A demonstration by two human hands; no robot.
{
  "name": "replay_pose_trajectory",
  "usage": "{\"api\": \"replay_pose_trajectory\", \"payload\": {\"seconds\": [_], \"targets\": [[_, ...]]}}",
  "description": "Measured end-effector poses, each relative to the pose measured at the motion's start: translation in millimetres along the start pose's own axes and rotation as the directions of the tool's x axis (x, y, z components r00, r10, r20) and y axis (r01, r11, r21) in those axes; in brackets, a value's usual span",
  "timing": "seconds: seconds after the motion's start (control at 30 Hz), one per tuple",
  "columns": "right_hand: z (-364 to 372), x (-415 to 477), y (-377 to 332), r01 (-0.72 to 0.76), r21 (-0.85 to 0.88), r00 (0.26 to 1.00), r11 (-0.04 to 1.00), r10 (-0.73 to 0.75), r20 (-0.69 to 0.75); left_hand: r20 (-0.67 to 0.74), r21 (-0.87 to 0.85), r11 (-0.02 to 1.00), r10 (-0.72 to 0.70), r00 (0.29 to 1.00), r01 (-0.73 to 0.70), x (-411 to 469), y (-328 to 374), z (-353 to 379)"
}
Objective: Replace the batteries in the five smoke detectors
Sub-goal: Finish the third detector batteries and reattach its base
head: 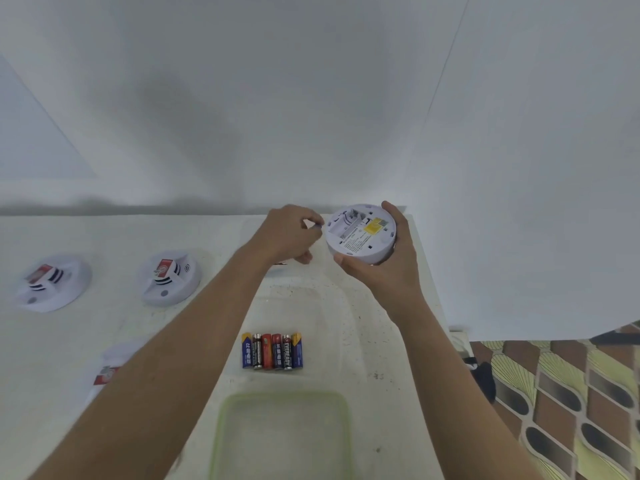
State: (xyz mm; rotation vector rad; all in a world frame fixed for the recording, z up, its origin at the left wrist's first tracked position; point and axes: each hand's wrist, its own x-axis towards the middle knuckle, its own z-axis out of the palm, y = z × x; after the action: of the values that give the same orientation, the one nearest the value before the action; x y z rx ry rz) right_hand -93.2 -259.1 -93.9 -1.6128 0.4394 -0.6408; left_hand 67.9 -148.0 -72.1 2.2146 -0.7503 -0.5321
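We count four smoke detectors in view: one lifted detector point(362, 233), one far-left detector point(55, 282), one middle detector point(171, 277), and one half-hidden detector point(110, 367) behind a forearm. Batteries point(272, 351): six in the row. One green-rimmed tub point(282, 398). One small grey thing point(316, 227), can't tell what. Two hands, left hand point(284, 233) and right hand point(384, 271).

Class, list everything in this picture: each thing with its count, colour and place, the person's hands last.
held detector: one, white, back up, in right hand
detectors on table: three, white, left side; another far left, another partly behind left arm
batteries: six, blue, black, red, row mid-table
container: one, clear, green rim, near edge
table: one, white
left hand: one, pinches small grey thing beside held detector
right hand: one, grips held detector
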Motion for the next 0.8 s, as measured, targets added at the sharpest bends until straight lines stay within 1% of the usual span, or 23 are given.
{"api": "replay_pose_trajectory", "payload": {"seconds": [0.1, 0.17, 0.2, 0.27, 0.37, 0.43, 0.6, 0.7, 0.8], "targets": [[-3, -5, 2, 0.009, -0.017, 1.0, 1.0, -0.009, 0.03, -0.152, -0.169, 0.976, 0.108, 0.982, -0.134, -16, 2, -11], [-4, -9, 2, 0.027, -0.037, 0.998, 0.999, -0.025, 0.055, -0.245, -0.341, 0.923, 0.096, 0.965, -0.178, -25, 3, -12], [-3, -11, 3, 0.031, -0.037, 0.997, 0.999, -0.028, 0.07, -0.266, -0.443, 0.877, 0.069, 0.961, -0.186, -30, 5, -12], [-3, -14, 4, 0.031, -0.032, 0.994, 0.999, -0.027, 0.102, -0.266, -0.607, 0.773, 0.021, 0.964, -0.184, -39, 7, -11], [-1, -22, 4, 0.035, -0.036, 0.992, 0.999, -0.03, 0.123, -0.262, -0.725, 0.658, 0.011, 0.965, -0.204, -52, 9, -13], [0, -27, 2, 0.035, -0.032, 0.992, 0.999, -0.031, 0.126, -0.291, -0.72, 0.65, 0.037, 0.956, -0.245, -61, 10, -17], [1, -35, -3, 0.03, -0.022, 0.986, 0.999, -0.026, 0.168, -0.313, -0.638, 0.705, 0.129, 0.941, -0.309, -77, 12, -21], [2, -38, -7, 0.064, -0.045, 0.978, 0.997, -0.053, 0.201, -0.296, -0.557, 0.767, 0.177, 0.939, -0.32, -84, 14, -17], [0, -38, -7, 0.101, -0.091, 0.962, 0.991, -0.074, 0.262, -0.279, -0.498, 0.809, 0.19, 0.941, -0.311, -89, 13, -14]]}}
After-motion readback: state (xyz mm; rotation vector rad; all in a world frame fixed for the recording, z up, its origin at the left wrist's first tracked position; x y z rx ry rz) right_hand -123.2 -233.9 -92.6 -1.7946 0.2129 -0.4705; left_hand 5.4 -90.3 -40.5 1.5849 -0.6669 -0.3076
